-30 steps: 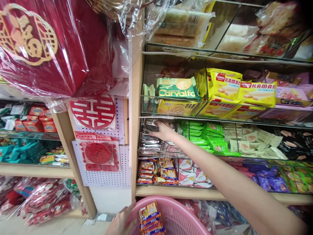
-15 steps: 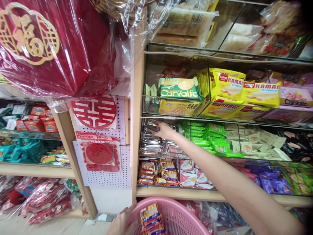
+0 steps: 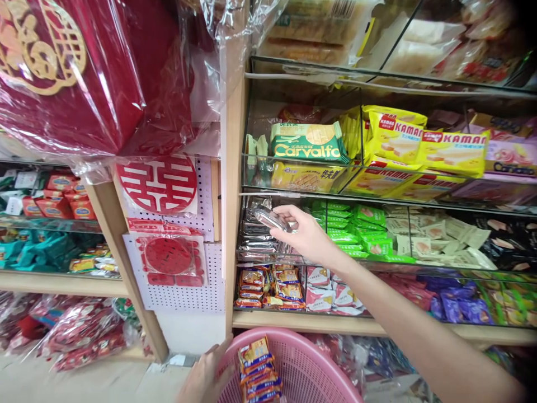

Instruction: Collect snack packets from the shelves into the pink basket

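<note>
My right hand (image 3: 300, 230) pinches a silver foil-wrapped snack packet (image 3: 268, 217) between thumb and fingers, just in front of a shelf compartment. Stacked silver packets (image 3: 254, 234) lie in that compartment behind it. At the bottom, my left hand (image 3: 206, 370) grips the left rim of a pink plastic basket (image 3: 308, 364); its fingertips are partly hidden by the rim. Inside the basket lies a row of orange-and-blue snack packets (image 3: 260, 369). Similar orange-and-blue packets (image 3: 288, 284) fill the bottom compartment below the silver ones.
Green packets (image 3: 338, 235) sit right of the silver ones, behind a clear shelf front. Above are yellow Kaman packs (image 3: 455, 157) and a green Carvalfo pack (image 3: 308, 143). A wooden upright (image 3: 235, 224) borders the shelf. A plastic-wrapped red box (image 3: 138, 73) juts in at upper left.
My right hand has drawn back from the silver stack, and a silver packet now shows in its fingers. My left hand stays on the basket. The view has shifted slightly.
</note>
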`<state>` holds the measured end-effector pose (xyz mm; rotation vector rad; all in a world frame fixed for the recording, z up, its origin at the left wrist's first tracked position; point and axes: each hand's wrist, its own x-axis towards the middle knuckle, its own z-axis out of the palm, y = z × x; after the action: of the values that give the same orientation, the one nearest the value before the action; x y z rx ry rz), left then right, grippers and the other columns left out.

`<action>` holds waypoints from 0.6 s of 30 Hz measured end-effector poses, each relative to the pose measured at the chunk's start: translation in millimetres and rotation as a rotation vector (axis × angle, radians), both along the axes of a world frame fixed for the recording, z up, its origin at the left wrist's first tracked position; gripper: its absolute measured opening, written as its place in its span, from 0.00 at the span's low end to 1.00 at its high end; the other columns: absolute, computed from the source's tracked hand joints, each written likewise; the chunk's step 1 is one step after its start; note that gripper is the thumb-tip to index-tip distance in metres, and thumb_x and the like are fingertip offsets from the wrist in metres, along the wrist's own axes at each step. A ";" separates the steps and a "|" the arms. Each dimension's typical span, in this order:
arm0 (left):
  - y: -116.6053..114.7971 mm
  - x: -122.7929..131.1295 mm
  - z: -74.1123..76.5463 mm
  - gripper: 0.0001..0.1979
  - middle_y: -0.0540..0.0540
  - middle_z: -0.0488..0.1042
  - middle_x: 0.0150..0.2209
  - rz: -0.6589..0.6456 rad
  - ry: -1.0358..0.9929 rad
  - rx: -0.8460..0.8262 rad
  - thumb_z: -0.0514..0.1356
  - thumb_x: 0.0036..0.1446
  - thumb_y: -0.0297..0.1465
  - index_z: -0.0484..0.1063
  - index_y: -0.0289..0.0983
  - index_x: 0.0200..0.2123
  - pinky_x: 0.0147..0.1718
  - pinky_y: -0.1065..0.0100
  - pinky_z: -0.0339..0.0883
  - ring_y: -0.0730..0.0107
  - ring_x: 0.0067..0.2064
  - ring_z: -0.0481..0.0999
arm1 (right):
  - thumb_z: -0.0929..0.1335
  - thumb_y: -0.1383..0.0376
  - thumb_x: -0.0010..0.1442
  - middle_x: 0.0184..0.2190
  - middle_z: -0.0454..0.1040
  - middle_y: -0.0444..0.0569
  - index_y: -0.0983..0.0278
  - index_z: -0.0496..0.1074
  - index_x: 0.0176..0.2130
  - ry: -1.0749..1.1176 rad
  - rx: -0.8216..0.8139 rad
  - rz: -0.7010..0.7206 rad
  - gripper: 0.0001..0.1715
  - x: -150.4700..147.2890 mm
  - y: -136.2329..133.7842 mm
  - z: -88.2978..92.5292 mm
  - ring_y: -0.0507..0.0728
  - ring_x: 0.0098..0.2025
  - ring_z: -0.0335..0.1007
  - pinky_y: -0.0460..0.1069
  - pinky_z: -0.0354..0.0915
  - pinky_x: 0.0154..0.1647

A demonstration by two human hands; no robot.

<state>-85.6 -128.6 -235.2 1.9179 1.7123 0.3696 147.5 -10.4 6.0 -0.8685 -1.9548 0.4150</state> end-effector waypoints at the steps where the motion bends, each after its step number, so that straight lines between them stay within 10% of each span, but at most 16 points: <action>1: -0.2 0.2 0.6 0.29 0.42 0.68 0.58 -0.002 0.001 0.001 0.47 0.58 0.38 0.57 0.35 0.61 0.56 0.65 0.60 0.62 0.58 0.67 | 0.71 0.65 0.51 0.42 0.73 0.47 0.63 0.68 0.46 0.045 -0.040 0.018 0.21 3.6 -15.7 -2.1 0.54 0.42 0.69 0.52 0.64 0.46; 11: -0.5 0.3 -0.5 0.29 0.41 0.67 0.59 -0.015 -0.038 0.017 0.47 0.60 0.42 0.55 0.37 0.62 0.56 0.64 0.59 0.62 0.58 0.67 | 0.68 0.57 0.59 0.42 0.75 0.53 0.66 0.71 0.46 0.958 -1.312 0.347 0.19 30.4 -126.3 -95.8 0.54 0.42 0.73 0.49 0.68 0.42; 18: 0.3 2.0 1.1 0.29 0.38 0.69 0.57 -0.050 -0.029 0.024 0.47 0.60 0.41 0.54 0.37 0.62 0.54 0.60 0.61 0.59 0.57 0.69 | 0.70 0.60 0.57 0.44 0.74 0.52 0.64 0.72 0.44 0.919 -1.334 0.264 0.16 30.7 -135.1 -137.5 0.53 0.41 0.72 0.46 0.67 0.39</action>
<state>-83.6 -128.3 -234.1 1.9589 1.6455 0.3996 178.2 -145.5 -131.5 -0.8895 -0.7389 1.9801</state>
